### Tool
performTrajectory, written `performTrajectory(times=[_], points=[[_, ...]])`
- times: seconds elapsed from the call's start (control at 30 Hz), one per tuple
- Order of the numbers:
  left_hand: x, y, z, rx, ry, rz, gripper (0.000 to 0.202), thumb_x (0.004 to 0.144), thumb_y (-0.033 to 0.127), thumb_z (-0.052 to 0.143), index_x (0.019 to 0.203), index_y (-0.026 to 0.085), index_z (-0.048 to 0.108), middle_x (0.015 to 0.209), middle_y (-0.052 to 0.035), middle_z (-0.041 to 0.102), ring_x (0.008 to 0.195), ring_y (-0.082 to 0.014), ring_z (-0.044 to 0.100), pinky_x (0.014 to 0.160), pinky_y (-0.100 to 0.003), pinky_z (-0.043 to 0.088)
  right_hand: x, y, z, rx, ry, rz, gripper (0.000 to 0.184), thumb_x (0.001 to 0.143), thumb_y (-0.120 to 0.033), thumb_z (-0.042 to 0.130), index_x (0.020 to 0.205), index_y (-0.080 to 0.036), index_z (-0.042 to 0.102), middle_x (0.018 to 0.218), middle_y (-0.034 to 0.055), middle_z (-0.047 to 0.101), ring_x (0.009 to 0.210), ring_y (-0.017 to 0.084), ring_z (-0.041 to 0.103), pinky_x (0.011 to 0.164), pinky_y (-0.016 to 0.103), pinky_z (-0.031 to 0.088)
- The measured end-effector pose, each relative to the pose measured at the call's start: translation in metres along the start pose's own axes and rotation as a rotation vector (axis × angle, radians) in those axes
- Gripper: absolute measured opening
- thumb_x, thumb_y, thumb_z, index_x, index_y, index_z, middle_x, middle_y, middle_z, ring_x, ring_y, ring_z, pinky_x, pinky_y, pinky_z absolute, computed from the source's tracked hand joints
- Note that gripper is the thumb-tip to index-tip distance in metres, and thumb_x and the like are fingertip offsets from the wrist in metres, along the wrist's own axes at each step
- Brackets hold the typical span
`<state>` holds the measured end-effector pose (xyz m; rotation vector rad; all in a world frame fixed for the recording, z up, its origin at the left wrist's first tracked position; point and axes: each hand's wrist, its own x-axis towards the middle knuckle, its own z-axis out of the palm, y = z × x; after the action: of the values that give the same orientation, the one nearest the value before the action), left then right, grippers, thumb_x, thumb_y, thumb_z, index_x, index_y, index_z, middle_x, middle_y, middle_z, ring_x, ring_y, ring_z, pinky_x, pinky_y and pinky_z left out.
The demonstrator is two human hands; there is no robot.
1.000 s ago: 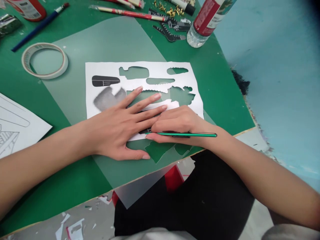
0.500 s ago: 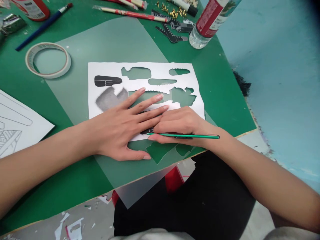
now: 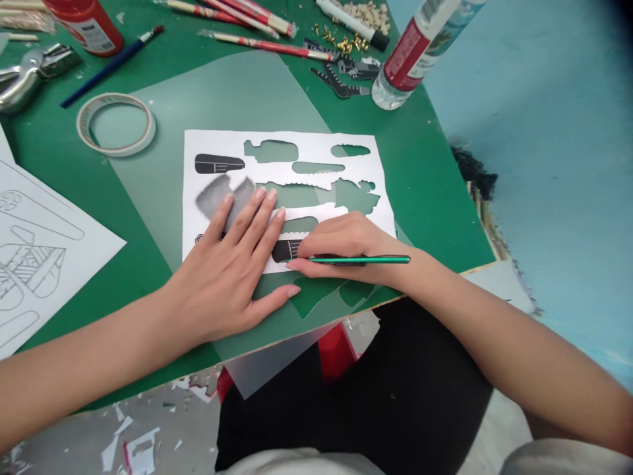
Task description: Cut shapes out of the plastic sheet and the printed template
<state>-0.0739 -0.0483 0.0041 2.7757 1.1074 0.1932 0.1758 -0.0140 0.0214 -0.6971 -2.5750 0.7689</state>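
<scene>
A white paper sheet [image 3: 356, 150] with several cut-out holes lies on a translucent plastic sheet [image 3: 198, 99]. My left hand [image 3: 230, 270] rests flat on the paper's lower left, fingers stretched and thumb apart, partly covering a grey smudged shape [image 3: 212, 192]. In a pinch, my right hand [image 3: 346, 244] holds a slim green pen-like tool [image 3: 366, 260]; its tip, too small to make out, is by the lower edge of a black printed shape [image 3: 284, 251]. Another black printed shape [image 3: 217, 163] shows at the paper's upper left.
Around the paper are a tape roll [image 3: 84, 132], a blue paintbrush [image 3: 109, 69], a metal hole punch [image 3: 30, 76], a red bottle [image 3: 91, 30] and a line drawing [image 3: 93, 231]. A plastic water bottle [image 3: 410, 56], brass fasteners [image 3: 353, 45] and black cut pieces [image 3: 341, 86] are at the back right.
My left hand has shifted left and its fingers have drawn closer together, uncovering more of the lower black shape. My right hand keeps its grip on the green tool. The view has shifted slightly.
</scene>
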Motion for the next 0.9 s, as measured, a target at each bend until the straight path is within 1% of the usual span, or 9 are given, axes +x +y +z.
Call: performTrajectory(times=[0.07, 0.13, 0.27, 0.47, 0.57, 0.7, 0.9], points=[[-0.002, 0.002, 0.003, -0.017, 0.015, -0.011, 0.092, 0.106, 0.071, 0.028, 0.168, 0.004, 0.022, 0.176, -0.0256, 0.017, 0.167, -0.0383, 0.01, 0.135, -0.066, 0.009, 0.001, 0.001, -0.002, -0.003, -0.03, 0.008, 0.039, 0.112, -0.037, 0.052, 0.081, -0.018, 0.065, 0.068, -0.0011, 0.063, 0.064, 0.011, 0.054, 0.066, 0.025, 0.038], [-0.003, 0.002, 0.004, -0.024, 0.024, -0.005, 0.093, 0.105, 0.072, 0.029, 0.168, 0.004, 0.023, 0.176, -0.0246, 0.018, 0.167, -0.0379, 0.012, 0.135, -0.065, 0.009, 0.002, 0.003, -0.002, 0.011, -0.043, -0.001, 0.038, 0.111, -0.037, 0.053, 0.08, -0.018, 0.065, 0.068, -0.0017, 0.062, 0.063, 0.01, 0.053, 0.065, 0.025, 0.038], [-0.003, 0.001, 0.004, -0.009, 0.026, -0.001, 0.094, 0.105, 0.071, 0.032, 0.168, 0.002, 0.024, 0.176, -0.0245, 0.018, 0.167, -0.0393, 0.012, 0.135, -0.066, 0.009, 0.005, 0.008, -0.001, 0.045, -0.004, -0.053, 0.035, 0.109, -0.035, 0.058, 0.079, -0.019, 0.065, 0.066, -0.0028, 0.061, 0.061, 0.01, 0.051, 0.064, 0.025, 0.038], [-0.004, 0.002, 0.003, 0.008, 0.012, -0.005, 0.094, 0.105, 0.071, 0.033, 0.168, 0.002, 0.022, 0.177, -0.0243, 0.015, 0.167, -0.0391, 0.011, 0.135, -0.066, 0.009, 0.004, 0.008, -0.001, -0.047, 0.019, -0.114, 0.037, 0.109, -0.034, 0.058, 0.076, -0.019, 0.064, 0.062, -0.0041, 0.052, 0.061, 0.011, 0.042, 0.062, 0.026, 0.036], [-0.003, 0.001, 0.002, 0.005, 0.009, -0.008, 0.093, 0.105, 0.071, 0.034, 0.169, 0.005, 0.019, 0.177, -0.0239, 0.016, 0.167, -0.0381, 0.01, 0.136, -0.065, 0.008, 0.004, 0.01, 0.0, -0.009, 0.041, -0.104, 0.038, 0.109, -0.036, 0.058, 0.076, -0.019, 0.066, 0.063, -0.0033, 0.055, 0.062, 0.011, 0.044, 0.063, 0.026, 0.038], [-0.004, 0.001, 0.002, -0.016, 0.004, -0.011, 0.094, 0.104, 0.073, 0.034, 0.169, 0.007, 0.02, 0.177, -0.0232, 0.017, 0.167, -0.038, 0.011, 0.136, -0.065, 0.007, 0.005, 0.012, 0.001, 0.047, 0.017, -0.084, 0.037, 0.109, -0.034, 0.058, 0.077, -0.018, 0.067, 0.065, -0.0016, 0.061, 0.063, 0.011, 0.051, 0.065, 0.025, 0.041], [-0.004, 0.0, 0.001, -0.011, 0.007, -0.001, 0.095, 0.104, 0.073, 0.033, 0.168, 0.004, 0.023, 0.177, -0.0236, 0.017, 0.167, -0.0389, 0.012, 0.136, -0.064, 0.007, 0.004, 0.011, 0.001, -0.015, 0.033, -0.13, 0.037, 0.109, -0.031, 0.057, 0.075, -0.019, 0.064, 0.063, -0.0027, 0.056, 0.061, 0.011, 0.046, 0.064, 0.025, 0.039]])
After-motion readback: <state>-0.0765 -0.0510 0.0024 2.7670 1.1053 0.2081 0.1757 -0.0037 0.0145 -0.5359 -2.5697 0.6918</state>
